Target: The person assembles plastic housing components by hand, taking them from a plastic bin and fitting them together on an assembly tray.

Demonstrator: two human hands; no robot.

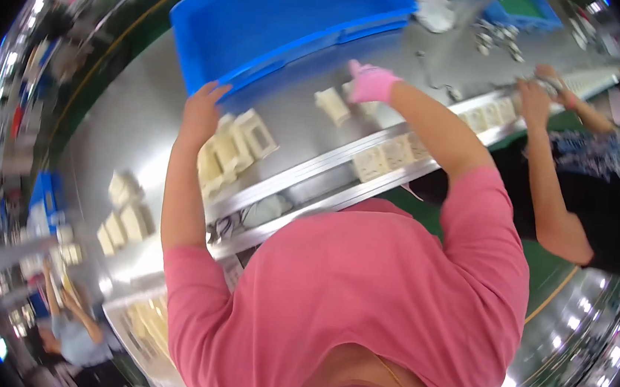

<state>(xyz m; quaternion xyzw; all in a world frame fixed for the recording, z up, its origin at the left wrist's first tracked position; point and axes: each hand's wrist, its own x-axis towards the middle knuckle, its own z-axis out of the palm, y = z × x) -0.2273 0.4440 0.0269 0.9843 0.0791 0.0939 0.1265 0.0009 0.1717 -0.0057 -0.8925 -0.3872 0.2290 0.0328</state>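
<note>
My left hand point(204, 112), bare, reaches to the near left corner of a large blue bin point(293, 61). Its fingers are stretched out and apart, and I see nothing held in them. Just below it, several cream plastic housings point(231, 147) stand packed side by side on the metal table. My right hand point(373, 85) wears a pink glove and is slightly blurred, with a finger extended to the left. Beneath it a cream part is partly hidden; whether the glove touches it I cannot tell. A separate cream housing point(331, 106) lies to its left.
A metal rail track point(312, 168) crosses in front of me, carrying cream socket panels point(388, 156). More cream blocks point(124, 228) stand at the left. On the right a co-worker's hands point(539, 96) work by the track. Small metal parts point(498, 40) lie at the far right.
</note>
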